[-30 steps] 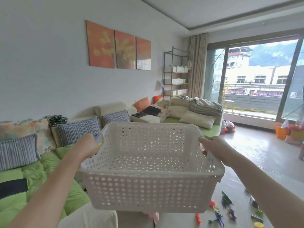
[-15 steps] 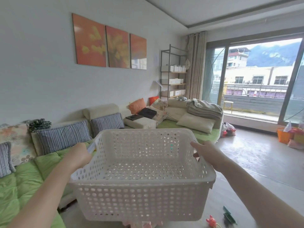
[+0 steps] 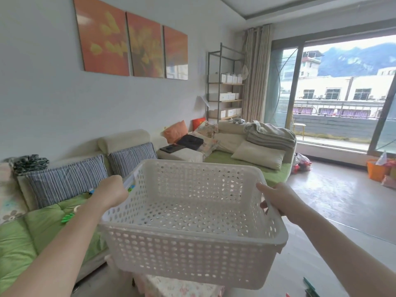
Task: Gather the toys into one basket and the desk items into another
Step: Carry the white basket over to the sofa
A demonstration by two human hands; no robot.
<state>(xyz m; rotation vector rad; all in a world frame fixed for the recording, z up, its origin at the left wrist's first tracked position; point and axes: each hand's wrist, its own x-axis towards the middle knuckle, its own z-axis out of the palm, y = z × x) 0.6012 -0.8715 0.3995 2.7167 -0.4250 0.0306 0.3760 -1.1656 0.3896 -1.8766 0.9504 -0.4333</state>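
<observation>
I hold a white perforated plastic basket (image 3: 192,251) up in front of me with both hands; nothing lies in it. My left hand (image 3: 110,192) grips its left rim, where a small blue and green thing shows between my fingers and the rim. My right hand (image 3: 278,200) grips the right rim, thumb on top, fingers under the handle. A green toy (image 3: 68,217) lies on the green sofa cushion to the left. The tips of green toys (image 3: 310,289) show on the floor at the bottom right.
A green L-shaped sofa (image 3: 19,239) with striped and beige pillows runs along the left and far wall. A floral-covered surface (image 3: 177,288) sits below the basket. An orange bin (image 3: 377,170) stands by the glass balcony doors, and a metal shelf (image 3: 225,82) stands in the corner.
The view has swung left and up, so most floor toys have left the frame. The basket stays held in both hands and now sits a little lower and tilted.
</observation>
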